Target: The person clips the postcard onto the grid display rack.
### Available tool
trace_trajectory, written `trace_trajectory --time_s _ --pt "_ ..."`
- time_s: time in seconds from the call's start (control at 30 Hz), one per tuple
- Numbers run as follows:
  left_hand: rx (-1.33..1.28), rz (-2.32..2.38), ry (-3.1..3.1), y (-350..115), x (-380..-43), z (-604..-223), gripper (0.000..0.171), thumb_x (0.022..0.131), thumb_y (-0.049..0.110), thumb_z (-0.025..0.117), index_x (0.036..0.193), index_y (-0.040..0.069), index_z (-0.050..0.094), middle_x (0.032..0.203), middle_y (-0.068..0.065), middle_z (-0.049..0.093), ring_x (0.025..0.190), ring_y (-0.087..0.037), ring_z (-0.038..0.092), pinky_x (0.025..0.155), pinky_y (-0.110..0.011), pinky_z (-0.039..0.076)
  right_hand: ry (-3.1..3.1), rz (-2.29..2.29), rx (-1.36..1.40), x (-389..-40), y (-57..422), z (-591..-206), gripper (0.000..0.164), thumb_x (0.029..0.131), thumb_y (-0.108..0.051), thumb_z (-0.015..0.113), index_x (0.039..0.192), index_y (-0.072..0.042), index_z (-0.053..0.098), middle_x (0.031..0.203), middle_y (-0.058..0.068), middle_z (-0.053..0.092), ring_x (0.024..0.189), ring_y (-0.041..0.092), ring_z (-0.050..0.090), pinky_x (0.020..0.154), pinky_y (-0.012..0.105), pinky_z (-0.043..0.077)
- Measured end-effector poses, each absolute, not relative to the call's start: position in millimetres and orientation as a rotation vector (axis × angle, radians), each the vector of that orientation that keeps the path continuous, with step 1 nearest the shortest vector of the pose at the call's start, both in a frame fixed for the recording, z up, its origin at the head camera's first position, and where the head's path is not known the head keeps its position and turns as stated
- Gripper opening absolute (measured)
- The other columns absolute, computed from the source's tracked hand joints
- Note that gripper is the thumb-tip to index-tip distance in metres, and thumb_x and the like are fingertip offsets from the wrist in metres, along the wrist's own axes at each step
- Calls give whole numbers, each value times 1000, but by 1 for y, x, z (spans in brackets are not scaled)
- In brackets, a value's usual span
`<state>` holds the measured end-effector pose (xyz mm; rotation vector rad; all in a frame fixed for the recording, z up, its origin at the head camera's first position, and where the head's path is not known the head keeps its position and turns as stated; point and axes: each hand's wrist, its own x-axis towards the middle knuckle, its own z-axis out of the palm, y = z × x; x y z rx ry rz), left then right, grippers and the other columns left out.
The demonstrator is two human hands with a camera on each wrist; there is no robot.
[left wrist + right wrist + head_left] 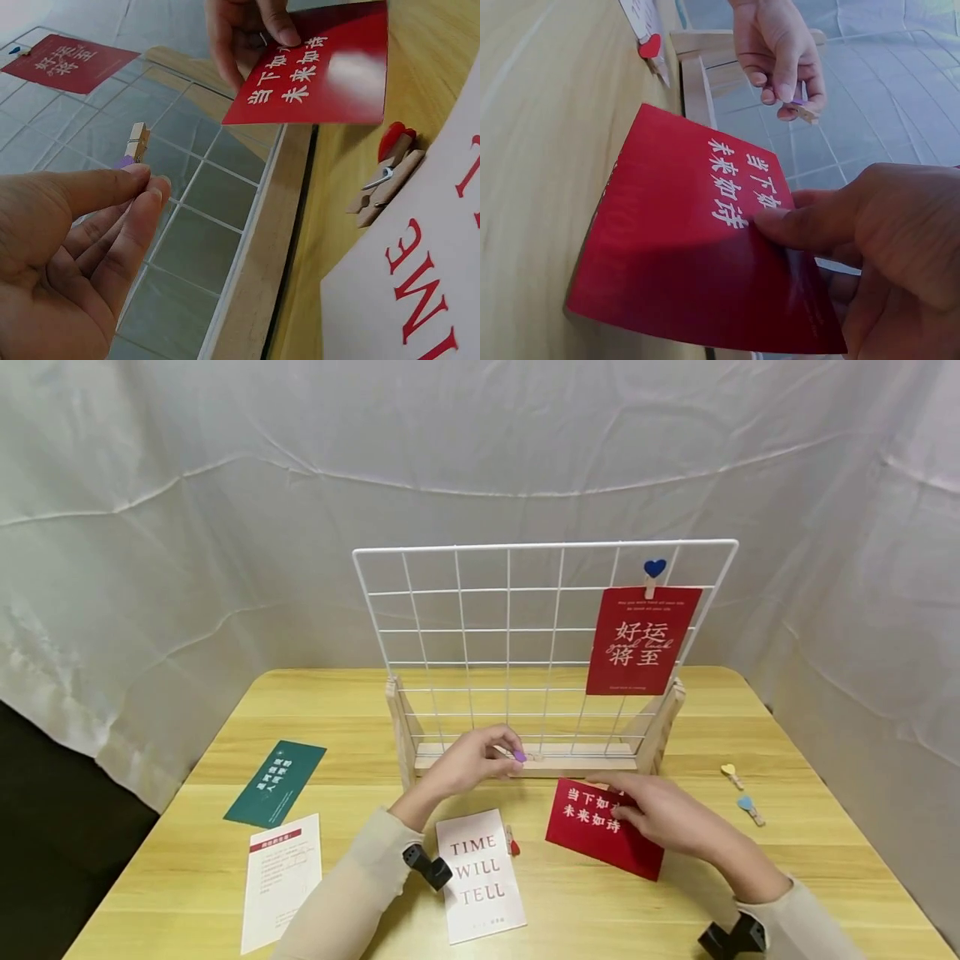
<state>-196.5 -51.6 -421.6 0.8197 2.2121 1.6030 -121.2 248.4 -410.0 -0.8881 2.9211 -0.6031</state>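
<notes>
Between thumb and fingertips my left hand pinches a small wooden clothespin with a purple end, held in front of the grid's wooden base. My right hand grips a red card with white Chinese characters by its edge, thumb on the printed face and fingers behind. The card is tilted up over the table. Behind both hands stands a white wire grid on a wooden stand. Another red card hangs at its upper right from a clothespin with a blue heart.
A white card lies near my left forearm, beside a red-heart clothespin. Further left lie a green card and a white printed card. At right are yellow-heart and light-blue-heart clothespins.
</notes>
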Motion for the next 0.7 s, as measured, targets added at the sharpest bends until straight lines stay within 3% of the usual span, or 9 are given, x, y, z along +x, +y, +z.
trace_trajectory --time_s 0.13,0.27,0.37,0.53,0.7 --pt "830 1610 2223 -56 -197 -417 9 92 6 67 100 8 63 102 -8 65 92 -38 67 77 -38 59 2920 -645 -842 -123 250 -403 38 87 -12 75 122 -20 62 95 -8 65 80 7 58 74 34 55" --pt "847 1630 2240 -62 -197 -411 8 94 9 66 102 8 65 103 -8 66 90 -38 67 76 -41 59 2928 -684 -834 -124 250 -398 30 87 -14 75 115 -20 65 87 -12 63 74 4 56 68 28 53" --pt "859 1636 2264 -66 -197 -405 10 96 12 64 105 9 66 104 -8 66 89 -37 66 75 -41 59 2941 -702 -830 -125 249 -394 25 86 -13 76 108 -19 67 85 -13 63 72 4 55 65 26 52" --pt "883 1653 2309 -71 -197 -395 13 97 14 62 108 8 66 103 -11 68 89 -37 67 73 -30 58 2961 -691 -832 -127 249 -387 22 85 -14 77 105 -18 68 84 -12 64 71 5 56 64 26 52" --pt "933 1712 2336 -75 -196 -383 12 98 12 61 106 4 65 100 -17 68 85 -34 67 70 -31 59 2993 -692 -872 -129 249 -381 23 85 -14 77 106 -19 69 85 -10 66 70 5 56 63 26 52"
